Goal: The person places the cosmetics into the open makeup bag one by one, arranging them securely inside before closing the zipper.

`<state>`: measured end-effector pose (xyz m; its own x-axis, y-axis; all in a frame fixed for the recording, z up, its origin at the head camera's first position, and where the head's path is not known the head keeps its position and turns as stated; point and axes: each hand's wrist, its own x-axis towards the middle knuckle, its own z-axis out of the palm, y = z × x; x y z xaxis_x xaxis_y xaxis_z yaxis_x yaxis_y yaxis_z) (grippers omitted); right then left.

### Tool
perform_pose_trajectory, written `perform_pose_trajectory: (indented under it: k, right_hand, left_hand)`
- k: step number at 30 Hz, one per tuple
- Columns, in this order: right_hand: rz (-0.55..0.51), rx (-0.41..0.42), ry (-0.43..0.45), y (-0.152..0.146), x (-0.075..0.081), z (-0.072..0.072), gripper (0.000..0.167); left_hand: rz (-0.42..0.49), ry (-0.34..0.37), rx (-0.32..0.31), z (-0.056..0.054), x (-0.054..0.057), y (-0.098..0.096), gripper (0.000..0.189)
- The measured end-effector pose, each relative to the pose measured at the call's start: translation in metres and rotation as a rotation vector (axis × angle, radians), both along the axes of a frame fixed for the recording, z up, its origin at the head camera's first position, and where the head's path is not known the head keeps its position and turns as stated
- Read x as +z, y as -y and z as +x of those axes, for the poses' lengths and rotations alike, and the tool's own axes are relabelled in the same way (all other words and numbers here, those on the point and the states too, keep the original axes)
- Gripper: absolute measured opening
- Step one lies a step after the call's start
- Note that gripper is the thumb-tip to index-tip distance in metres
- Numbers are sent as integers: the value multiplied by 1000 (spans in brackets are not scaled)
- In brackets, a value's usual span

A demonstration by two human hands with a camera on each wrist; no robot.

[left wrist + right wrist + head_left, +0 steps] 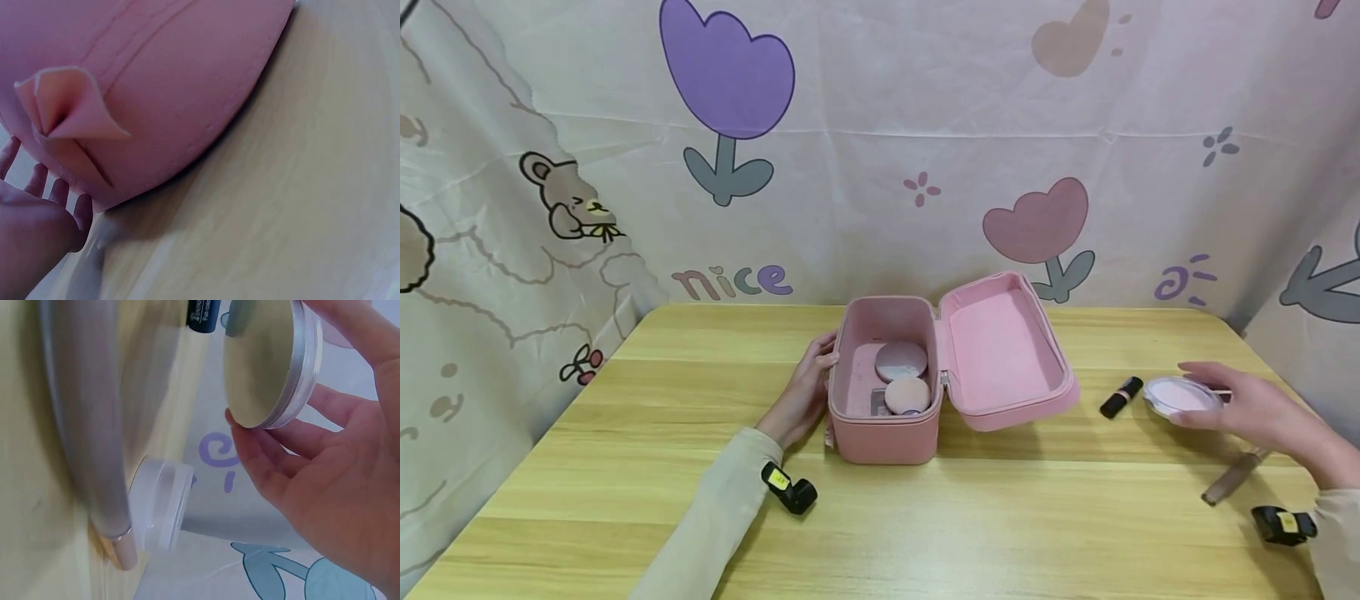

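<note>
Near the right edge of the wooden table [1037,525], the right hand [1258,408] is pinching a round, silver-rimmed compact [1182,395], ideally by its rim alone; the left hand [801,392], fingers relaxed, is touching an open, boxy pink case [886,442], ideally bracing it.

Pink case [886,442]: one
Round pieces inside [901,360] [907,394]: two
Squarish piece inside [878,403]: one
Round compact outside [1182,396]: one
Black tube [1122,397]: one
Brownish tube [1231,479]: one
White jar [159,503]: one
Wrist cameras [788,487] [1283,526]: two
</note>
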<state>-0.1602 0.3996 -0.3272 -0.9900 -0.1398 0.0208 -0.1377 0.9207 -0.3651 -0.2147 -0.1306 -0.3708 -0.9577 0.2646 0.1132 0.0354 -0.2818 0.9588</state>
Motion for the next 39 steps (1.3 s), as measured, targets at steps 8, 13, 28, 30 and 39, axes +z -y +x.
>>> perform_pose_trajectory:
  k: [8,13,28,30,39]
  right_hand:
    - [-63,0,-80,7,4,0,79]
    - [-128,6,-103,14,7,1,78]
    - [-260,49,-202,49,29,15,71]
    - [-287,53,-211,53,32,17,69]
    - [-304,115,-246,69,42,28,63]
  left_hand:
    - [-7,4,-2,0,0,0,60]
    - [-8,-2,-1,0,-1,1,61]
    - [-18,-21,-2,1,0,0,62]
    - [-18,-22,-1,1,-1,0,62]
    - [-22,-22,7,0,0,0,61]
